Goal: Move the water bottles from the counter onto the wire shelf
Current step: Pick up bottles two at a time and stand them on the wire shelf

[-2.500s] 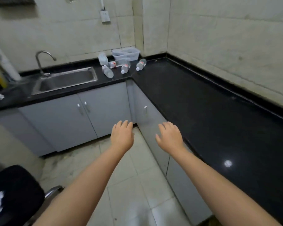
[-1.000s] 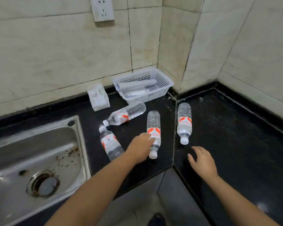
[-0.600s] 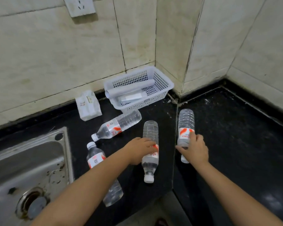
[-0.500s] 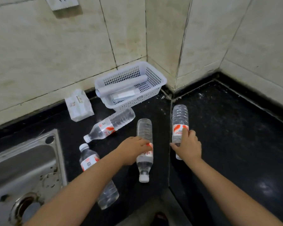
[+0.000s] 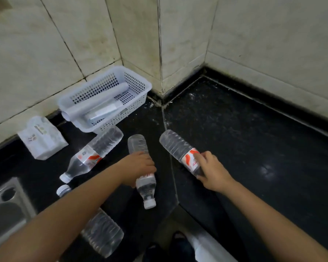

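Black granite counter (image 5: 244, 140) holds four water bottles; our left hand (image 5: 138, 168) wraps the middle bottle (image 5: 142, 178), our right hand (image 5: 211, 170) grips another (image 5: 176, 150). Next we lift both toward the unseen shelf.

Left forearm hides nearest bottle (image 5: 102, 235) middle.

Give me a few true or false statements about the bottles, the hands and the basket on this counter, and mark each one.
1. Each hand grips a bottle. True: left hand on the middle bottle, right hand on the right bottle.
2. Four bottles are in view. True.
3. The white basket is empty. False: it holds a roll and a packet.
4. The bottles stand upright. False: none does.
5. The sink is on the right. False: lower left.
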The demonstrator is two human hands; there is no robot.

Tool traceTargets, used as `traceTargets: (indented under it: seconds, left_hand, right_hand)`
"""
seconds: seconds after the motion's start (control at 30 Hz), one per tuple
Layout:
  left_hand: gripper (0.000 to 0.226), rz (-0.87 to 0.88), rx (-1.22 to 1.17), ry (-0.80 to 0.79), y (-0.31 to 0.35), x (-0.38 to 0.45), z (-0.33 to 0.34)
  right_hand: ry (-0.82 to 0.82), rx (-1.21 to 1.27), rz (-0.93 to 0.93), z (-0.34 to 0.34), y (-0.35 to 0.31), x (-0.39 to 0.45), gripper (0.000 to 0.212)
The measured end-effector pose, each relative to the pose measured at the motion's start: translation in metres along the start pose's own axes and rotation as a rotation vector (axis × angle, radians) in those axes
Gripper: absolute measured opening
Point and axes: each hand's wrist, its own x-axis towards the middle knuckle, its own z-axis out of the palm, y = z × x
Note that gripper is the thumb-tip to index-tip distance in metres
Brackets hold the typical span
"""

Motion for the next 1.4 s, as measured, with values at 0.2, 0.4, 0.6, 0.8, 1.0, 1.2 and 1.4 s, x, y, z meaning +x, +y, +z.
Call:
traceTargets:
  seconds: [0.2,0.4,0.6,0.8,1.0,1.2,1.4]
  left_hand:
    - [0.063,-0.046,0.060,-0.049,0.008,0.018,-0.012]
    - [0.062,-0.200,0.016,-0.006,0.025,0.028,-0.014]
    - [0.055,-0.268,-0.029,0.009,0.040,0.035,-0.009]
    - [0.057,-0.267,-0.056,-0.001,0.044,0.038,-0.003]
    - [0.052,-0.508,-0.257,0.101,0.040,0.043,-0.009]
    - [0.059,-0.642,-0.442,0.190,0.052,0.069,-0.023]
    - [0.061,-0.665,-0.465,0.214,0.050,0.066,-0.009]
  right_hand:
    - [-0.049,-0.053,-0.099,0.001,0.054,-0.062,0.066]
    - [0.070,-0.096,0.087,0.003,0.070,-0.088,0.069]
    - [0.068,-0.119,0.279,0.013,0.040,-0.071,0.073]
    - [0.017,-0.166,0.353,0.009,0.025,-0.059,0.068]
    - [0.067,-0.394,0.046,-0.004,0.050,-0.062,0.075]
    - [0.038,-0.173,-0.062,-0.009,0.045,-0.051,0.045]
    - [0.450,0.253,0.590,0.008,0.013,-0.042,0.065]
